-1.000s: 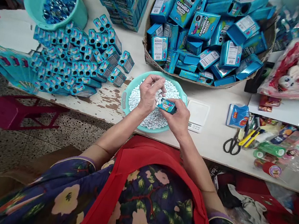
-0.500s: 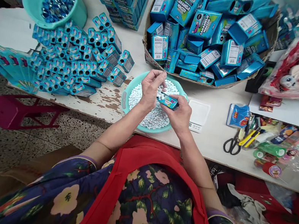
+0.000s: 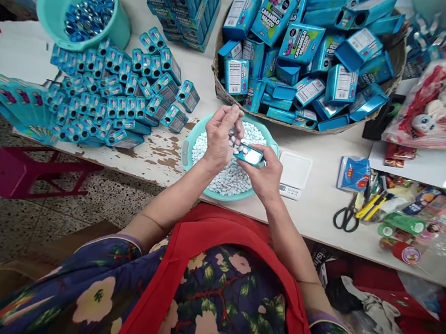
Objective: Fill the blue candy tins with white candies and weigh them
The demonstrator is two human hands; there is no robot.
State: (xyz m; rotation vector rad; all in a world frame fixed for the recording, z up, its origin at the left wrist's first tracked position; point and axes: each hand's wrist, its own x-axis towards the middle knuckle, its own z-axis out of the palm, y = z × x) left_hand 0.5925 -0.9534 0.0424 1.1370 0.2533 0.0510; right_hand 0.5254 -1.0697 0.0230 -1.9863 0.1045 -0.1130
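Right hand wrapped round a small blue tin, open side up, held right over the teal basin of white pellets. Left hand pinched narrow on a few pellets at the tin's mouth. Best kept low over the basin so strays drop back in, tin level, small pinches w/ fingertips close to the opening, no overfilling imo. Hard to tell how full the tin is, opening mostly behind the left fingers. Pellet count in the pinch unreadable too. Scale display too small to read, btw.
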